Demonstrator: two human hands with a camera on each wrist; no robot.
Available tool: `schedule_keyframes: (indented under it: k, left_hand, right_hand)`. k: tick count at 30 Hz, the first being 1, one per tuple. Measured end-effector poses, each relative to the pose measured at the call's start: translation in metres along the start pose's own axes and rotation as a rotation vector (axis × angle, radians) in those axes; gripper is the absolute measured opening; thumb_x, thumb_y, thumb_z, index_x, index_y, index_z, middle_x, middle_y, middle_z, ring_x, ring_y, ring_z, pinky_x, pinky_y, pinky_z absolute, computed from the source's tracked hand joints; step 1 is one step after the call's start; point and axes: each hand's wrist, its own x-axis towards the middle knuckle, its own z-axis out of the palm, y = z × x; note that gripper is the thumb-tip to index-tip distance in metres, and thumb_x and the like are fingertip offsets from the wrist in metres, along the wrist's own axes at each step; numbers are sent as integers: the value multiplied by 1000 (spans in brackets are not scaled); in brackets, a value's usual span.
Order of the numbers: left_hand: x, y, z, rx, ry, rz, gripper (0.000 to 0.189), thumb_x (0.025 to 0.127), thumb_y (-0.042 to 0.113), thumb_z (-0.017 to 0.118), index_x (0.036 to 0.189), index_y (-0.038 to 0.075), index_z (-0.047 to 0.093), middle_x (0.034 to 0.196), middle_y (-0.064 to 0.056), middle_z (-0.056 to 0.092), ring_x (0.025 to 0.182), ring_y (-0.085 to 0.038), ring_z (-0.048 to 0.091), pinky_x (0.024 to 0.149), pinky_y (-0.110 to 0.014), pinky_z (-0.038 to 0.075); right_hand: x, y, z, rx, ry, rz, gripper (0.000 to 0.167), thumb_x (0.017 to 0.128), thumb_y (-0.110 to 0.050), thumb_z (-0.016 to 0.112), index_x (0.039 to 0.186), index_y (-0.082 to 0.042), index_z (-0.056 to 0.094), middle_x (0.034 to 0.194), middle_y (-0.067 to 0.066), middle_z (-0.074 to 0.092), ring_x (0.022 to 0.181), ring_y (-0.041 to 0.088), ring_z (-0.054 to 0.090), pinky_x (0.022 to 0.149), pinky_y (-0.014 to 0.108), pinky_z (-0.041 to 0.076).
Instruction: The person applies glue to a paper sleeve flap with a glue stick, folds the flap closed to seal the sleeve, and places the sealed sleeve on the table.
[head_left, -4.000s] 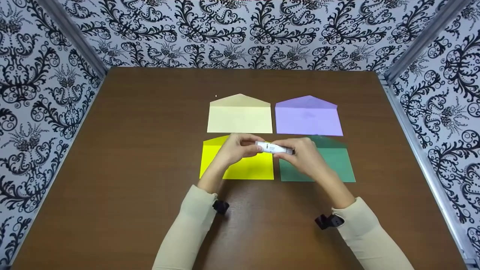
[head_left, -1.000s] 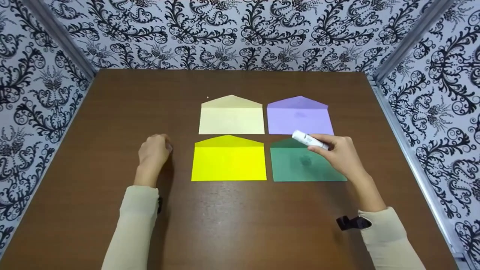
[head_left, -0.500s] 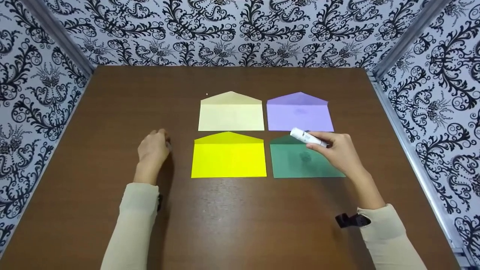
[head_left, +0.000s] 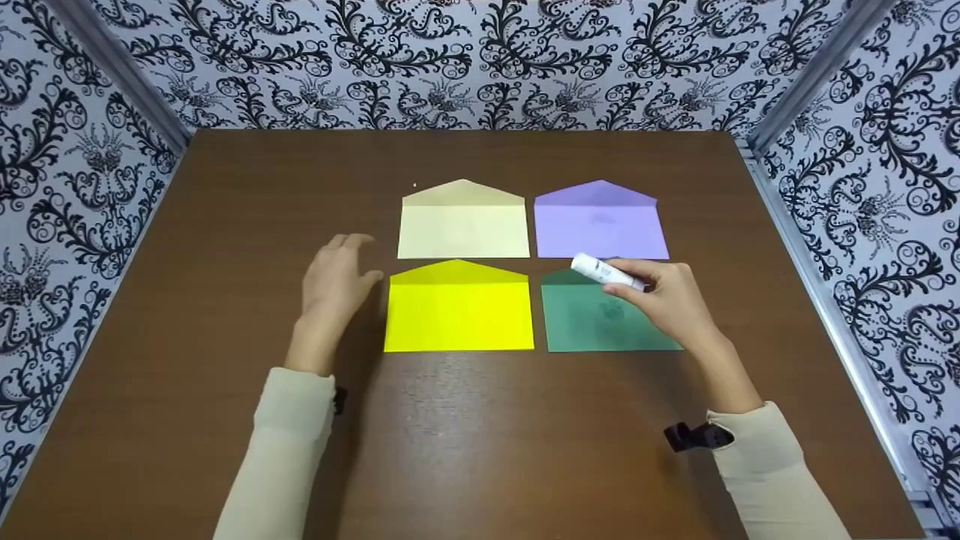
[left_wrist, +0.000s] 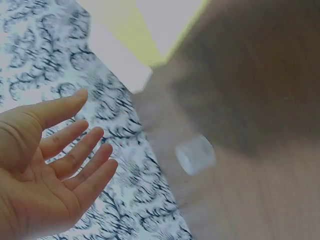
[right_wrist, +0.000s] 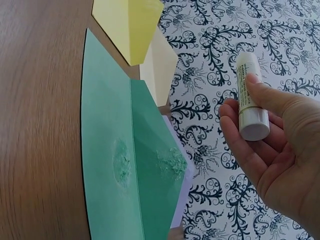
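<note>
My right hand [head_left: 679, 304] pinches a white glue stick [head_left: 598, 270] above the green envelope [head_left: 577, 322]. In the right wrist view, pale glue smears show on that envelope's body and on its flap. Left of the yellow envelope [head_left: 457, 319], my left hand [head_left: 334, 281] holds nothing, its fingers extended and thumb apart. A small white cap [left_wrist: 197, 155] lies on the table in the left wrist view; the left hand hides it from the head view.
Behind lie a cream envelope [head_left: 463, 232] and a lilac envelope [head_left: 600, 232], flaps raised toward the back. All rest on a brown table [head_left: 450, 450], with patterned walls [head_left: 450, 60] at its back and sides.
Both hands were together at the glue stick and have parted. The left hand went left, curled, and now has opened and moved back toward the envelopes. The right hand keeps the glue stick.
</note>
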Motion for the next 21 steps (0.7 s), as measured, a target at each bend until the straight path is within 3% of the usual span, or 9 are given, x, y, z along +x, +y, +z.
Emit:
schedule_keyframes:
  k: [3,8,14,21]
  left_hand:
    - [-1,13,2,-39,5,44,52,91,18,74,138,7,55,143,-19,54,130,-40,53,106,-53,49]
    - [-5,28,6,-74,-19,57,53,92,22,73,139,11,55,145,-15,54,130,-37,54,100,-55,53]
    - [-10,40,13,-105,-26,108,50,90,18,75,137,9,57,136,-13,60,126,-34,57,104,-48,51]
    - [-15,52,20,-99,-39,124,49,90,19,75,135,10,59,136,-11,60,125,-32,59,105,-46,52]
  right_hand:
    - [0,1,2,16,-2,6,32,84,-20,80,115,-11,76,105,12,77,73,13,62,57,14,48]
    - [0,-1,5,25,-15,14,32,85,-21,79,116,-11,76,107,13,76,76,16,63,58,15,48]
    - [1,-4,7,23,-29,18,32,85,-20,79,116,-11,75,107,12,76,76,19,61,56,16,48]
    - [2,-6,11,29,-43,4,33,85,-20,79,116,-11,75,106,12,77,71,18,60,53,17,46]
